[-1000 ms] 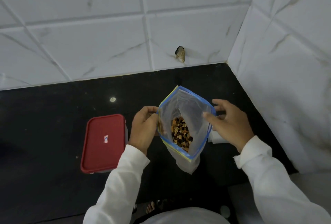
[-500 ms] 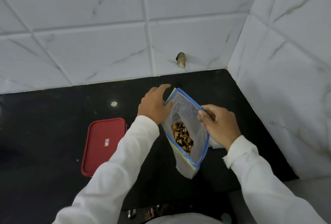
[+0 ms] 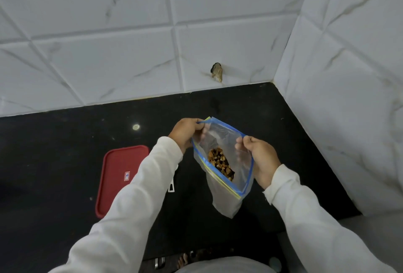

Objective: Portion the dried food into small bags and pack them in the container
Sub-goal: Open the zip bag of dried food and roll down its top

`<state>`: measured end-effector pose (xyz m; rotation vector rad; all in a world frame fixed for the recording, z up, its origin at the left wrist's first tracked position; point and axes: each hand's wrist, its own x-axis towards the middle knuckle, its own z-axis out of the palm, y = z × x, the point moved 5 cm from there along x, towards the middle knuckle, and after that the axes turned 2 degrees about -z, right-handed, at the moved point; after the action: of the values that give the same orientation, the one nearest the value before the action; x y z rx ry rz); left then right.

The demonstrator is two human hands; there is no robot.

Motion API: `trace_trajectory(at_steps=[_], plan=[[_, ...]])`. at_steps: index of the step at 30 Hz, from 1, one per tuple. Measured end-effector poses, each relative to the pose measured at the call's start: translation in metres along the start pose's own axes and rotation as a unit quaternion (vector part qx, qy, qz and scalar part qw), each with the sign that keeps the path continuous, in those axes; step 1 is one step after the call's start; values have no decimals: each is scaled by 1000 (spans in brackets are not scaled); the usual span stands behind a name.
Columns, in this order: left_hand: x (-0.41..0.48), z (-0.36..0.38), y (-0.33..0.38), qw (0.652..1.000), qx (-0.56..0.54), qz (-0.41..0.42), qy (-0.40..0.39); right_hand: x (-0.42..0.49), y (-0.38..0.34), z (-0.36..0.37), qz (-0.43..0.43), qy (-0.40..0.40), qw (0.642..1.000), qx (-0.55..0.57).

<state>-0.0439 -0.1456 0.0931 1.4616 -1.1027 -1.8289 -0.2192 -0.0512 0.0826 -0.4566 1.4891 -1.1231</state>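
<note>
Black countertop [image 3: 65, 152] w/ white tile walls [image 3: 109, 54]; both hands' fingers [image 3: 241, 142] pinch zip bag [image 3: 226, 198] rim; red-lidded container [image 3: 117, 176] beside.

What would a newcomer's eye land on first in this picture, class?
First, the clear bag with a blue zip edge, held open above the black counter by the left hand and right hand, with brown dried food inside. Next, the red lid lying to its left.

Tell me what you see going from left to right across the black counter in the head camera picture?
Red lid → left hand → clear zip bag with dried food → right hand → white tiled side wall.
</note>
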Motion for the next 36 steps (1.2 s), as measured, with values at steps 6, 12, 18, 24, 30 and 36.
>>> trace_trajectory(at_steps=[6,12,18,24,30,36], plan=[[-5,14,-51,949,-259,-165,69,37,62,10,163,-12,973,161],[-2,11,-39,997,-68,-7,43,22,29,7,-89,-3,975,-202],[-6,9,-4,958,198,192,72,12,-22,32,-288,-57,887,-356],[9,12,-1,985,111,116,65,29,-43,47,-300,-45,864,-402],[30,28,-41,961,-249,-108,-60,61,-20,50,4,-58,982,-178],[9,14,-33,995,47,38,78,46,-10,36,-16,-45,986,-159]])
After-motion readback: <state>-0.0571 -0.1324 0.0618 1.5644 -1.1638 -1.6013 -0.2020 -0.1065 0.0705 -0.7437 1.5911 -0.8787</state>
